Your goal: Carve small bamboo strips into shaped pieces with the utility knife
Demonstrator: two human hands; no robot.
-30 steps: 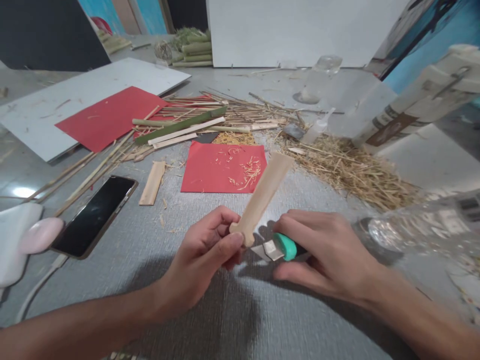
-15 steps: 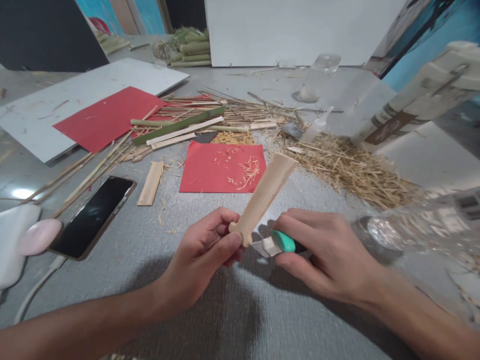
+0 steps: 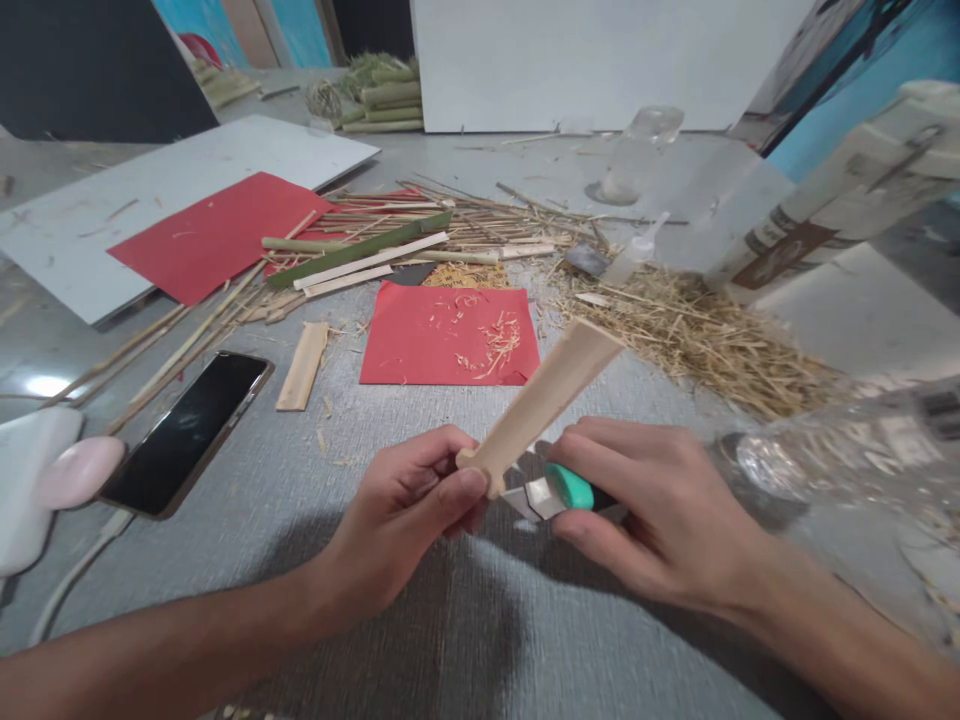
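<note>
Pinched by its narrow lower end, a flat pale wooden strip [image 3: 551, 395] is in my left hand [image 3: 420, 495], tilted up and to the right. That end is carved into a small rounded shape, partly covered by my thumb and fingers. My right hand [image 3: 652, 510] is closed around a utility knife [image 3: 568, 487] with a green and black handle. Its short blade points left, close beside the carved end; whether it touches the wood I cannot tell. Beyond my hands lies a red sheet [image 3: 442, 340] with curled shavings on it.
A phone [image 3: 191, 435] and a short wood piece [image 3: 303, 366] lie to the left. Bamboo strips [image 3: 375, 255] and a heap of straw [image 3: 697, 340] spread behind. A clear plastic bottle [image 3: 847, 440] lies at right, below a large white bottle [image 3: 832, 200].
The wooden strip's upper end has swung to the right and a little down. The knife has shifted slightly right and down, with the carved end still in my left fingers.
</note>
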